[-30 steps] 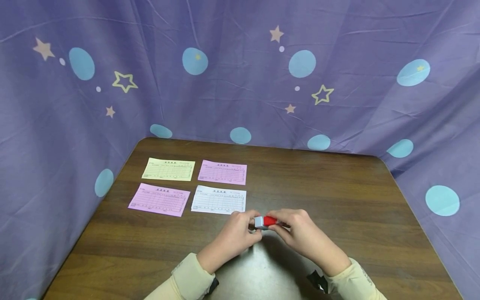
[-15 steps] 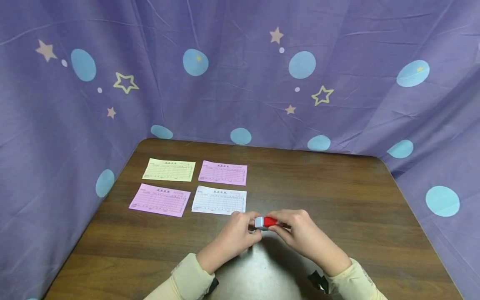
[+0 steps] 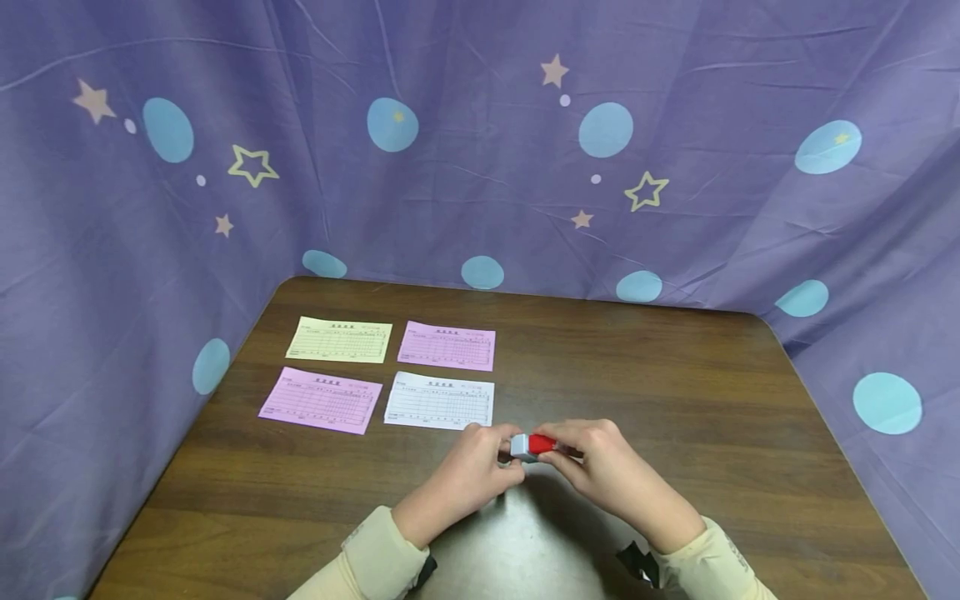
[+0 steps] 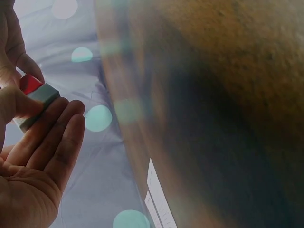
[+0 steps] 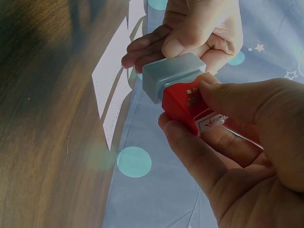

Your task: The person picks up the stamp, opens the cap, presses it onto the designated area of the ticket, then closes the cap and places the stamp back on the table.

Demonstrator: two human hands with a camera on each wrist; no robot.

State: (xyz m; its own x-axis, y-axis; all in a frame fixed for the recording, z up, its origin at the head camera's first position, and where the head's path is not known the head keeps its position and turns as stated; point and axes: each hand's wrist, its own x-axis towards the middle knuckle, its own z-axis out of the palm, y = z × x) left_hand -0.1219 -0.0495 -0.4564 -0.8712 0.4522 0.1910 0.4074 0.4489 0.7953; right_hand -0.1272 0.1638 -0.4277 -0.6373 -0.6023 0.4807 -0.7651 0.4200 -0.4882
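In the right wrist view, a small stamp has a glossy red body point(image 5: 179, 102) with gold marks and a white printed label at its end. Its grey-blue rectangular cap point(image 5: 166, 76) sits on the other end. My left hand point(image 3: 476, 462) pinches the cap between thumb and fingers, the other fingers stretched out below it in the left wrist view. From the right side, my right hand point(image 3: 600, 462) grips the red body between thumb and fingers. Both hands hold the stamp above the table, near its front. The stamping face is hidden.
Left of the hands, several paper slips lie in two rows on the brown wooden table point(image 3: 660, 383): yellow point(image 3: 339, 340) and pink point(image 3: 447, 346) behind, pink point(image 3: 321, 401) and white point(image 3: 439, 400) in front. A purple curtain point(image 3: 480, 208) surrounds the table's back and sides.
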